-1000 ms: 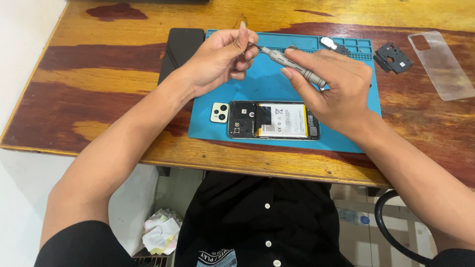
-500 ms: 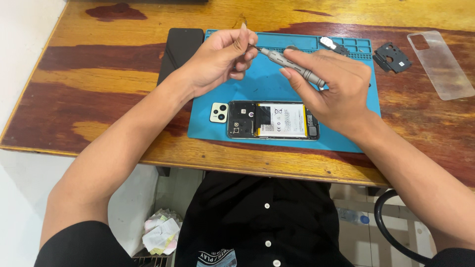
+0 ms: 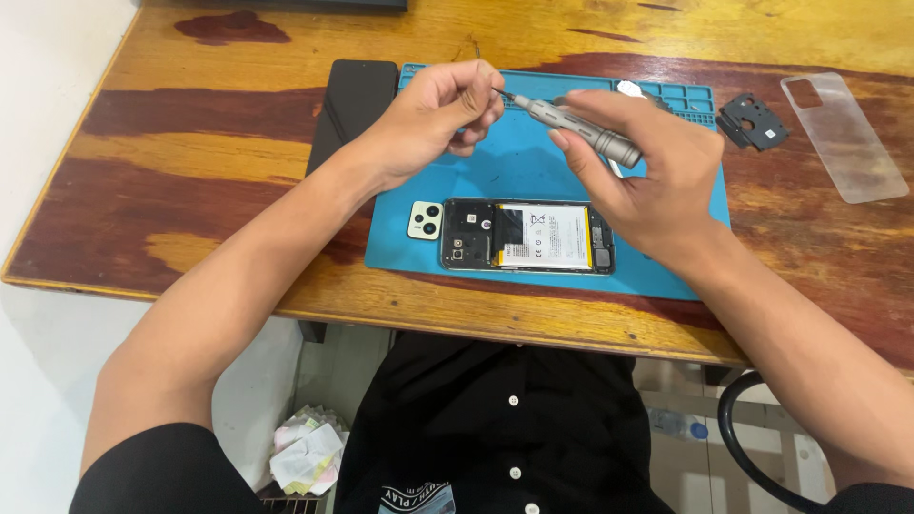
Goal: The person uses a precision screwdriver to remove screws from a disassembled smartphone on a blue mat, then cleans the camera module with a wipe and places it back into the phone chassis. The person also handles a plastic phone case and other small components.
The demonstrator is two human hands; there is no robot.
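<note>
2 hands [image 3: 533, 133], 1 screwdriver [image 3: 581, 133], 1 opened phone [image 3: 528, 236]

Bright, even daylight across my whole view, no dim corners. The varnished wooden surface [image 3: 219, 143] throws back a soft sheen along its far edge, and the clear phone cover [image 3: 843, 138] catches a pale glare. Only faint, soft shadows sit under my fingers [image 3: 476, 100] on the blue mat [image 3: 533, 171]. Focus is crisp in the middle; the surface's edges bow slightly from the wide lens.
</note>
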